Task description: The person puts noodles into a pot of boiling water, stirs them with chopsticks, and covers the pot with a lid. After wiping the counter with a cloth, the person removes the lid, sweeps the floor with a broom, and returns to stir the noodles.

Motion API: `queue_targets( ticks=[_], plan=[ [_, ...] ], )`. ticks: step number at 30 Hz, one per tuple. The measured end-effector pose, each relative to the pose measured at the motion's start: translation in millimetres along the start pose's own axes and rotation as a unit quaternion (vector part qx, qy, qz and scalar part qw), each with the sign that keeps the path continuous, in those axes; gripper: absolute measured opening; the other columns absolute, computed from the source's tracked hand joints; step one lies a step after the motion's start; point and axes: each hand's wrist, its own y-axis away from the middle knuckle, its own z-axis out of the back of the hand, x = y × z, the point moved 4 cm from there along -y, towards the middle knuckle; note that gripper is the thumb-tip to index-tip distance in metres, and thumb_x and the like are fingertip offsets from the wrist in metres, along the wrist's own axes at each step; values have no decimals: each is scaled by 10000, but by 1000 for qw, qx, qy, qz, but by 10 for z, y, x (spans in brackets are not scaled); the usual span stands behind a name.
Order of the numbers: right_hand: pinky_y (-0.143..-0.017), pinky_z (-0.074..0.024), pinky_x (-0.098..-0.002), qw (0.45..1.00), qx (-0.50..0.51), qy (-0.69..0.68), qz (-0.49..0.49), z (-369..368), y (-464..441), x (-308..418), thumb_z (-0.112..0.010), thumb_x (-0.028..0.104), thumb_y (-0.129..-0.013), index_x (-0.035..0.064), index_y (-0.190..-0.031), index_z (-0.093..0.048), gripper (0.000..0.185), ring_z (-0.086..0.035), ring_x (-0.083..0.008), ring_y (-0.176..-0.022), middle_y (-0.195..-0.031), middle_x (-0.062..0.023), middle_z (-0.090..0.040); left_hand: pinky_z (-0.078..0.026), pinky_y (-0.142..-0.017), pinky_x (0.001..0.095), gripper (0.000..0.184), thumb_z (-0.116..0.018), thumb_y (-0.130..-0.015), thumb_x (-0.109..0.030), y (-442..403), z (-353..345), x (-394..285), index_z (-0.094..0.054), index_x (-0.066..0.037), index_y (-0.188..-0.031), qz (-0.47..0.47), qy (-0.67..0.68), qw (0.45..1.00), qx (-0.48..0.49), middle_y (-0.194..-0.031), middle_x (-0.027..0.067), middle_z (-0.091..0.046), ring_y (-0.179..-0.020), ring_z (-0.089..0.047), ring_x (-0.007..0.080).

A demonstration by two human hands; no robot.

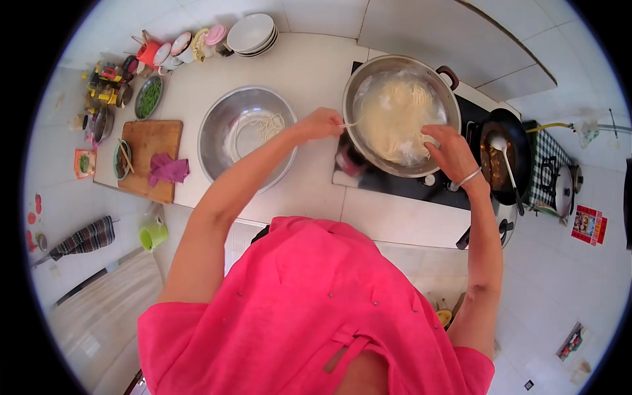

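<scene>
Across the left rim of the pot [349, 99], a pale strand [349, 124] was pinched by the left hand [320, 126], pointed rightward at noodles [398, 112] in the water, to which the right hand [454, 155], its grip indiscernible, was nearer.

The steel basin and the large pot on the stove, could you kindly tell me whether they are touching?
Apart: the head view shows a strip of pale countertop between the near sides of the steel basin and the pot.
</scene>
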Motion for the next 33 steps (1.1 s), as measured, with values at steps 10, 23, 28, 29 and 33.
queue_targets(
  ticks=[10,23,28,29,33],
  plan=[
    [-845,-470,-340,997,-67,-6,42,518,-113,758,-606,33,-792,31,-1040,-611,247,-589,-309,-985,-1063,-138,-620,-472,-796,280,220,-581,-840,-164,307,-27,-1572,-612,-37,-1017,-366,-88,926,29,-955,78,-650,-916,-592,164],
    [-787,-492,-343,967,73,-237,63,-721,94,1428,-646,30,-784,19,-989,-619,207,-615,-300,-911,-1003,-139,-634,-365,-940,533,940,-806,-576,-369,885,1271,1596,-324,-203,-1365,180,-434,846,-250,-1353,171,-334,-1173,-395,403],
    [-776,-492,-328,961,94,-258,26,-954,60,1512,-620,45,-811,10,-984,-616,176,-616,-304,-892,-987,-143,-635,-424,-898,468,703,-790,-567,-275,705,715,1502,-488,-153,-1190,86,-438,848,-288,-1290,171,-398,-1152,-427,368],
    [-775,-492,-325,961,95,-257,23,-963,67,1531,-618,44,-813,8,-983,-616,174,-617,-303,-889,-986,-144,-635,-440,-881,439,604,-777,-576,-245,638,599,1659,-530,-130,-1115,64,-431,857,-277,-1281,170,-407,-1150,-433,350],
    [-767,-490,-317,962,86,-260,-4,-980,83,1510,-614,36,-815,2,-981,-618,169,-623,-295,-875,-976,-143,-636,-500,-735,315,223,-686,-636,-101,719,501,1725,-576,-51,-824,35,-430,855,-286,-1042,142,-551,-952,-560,239]
  ],
)
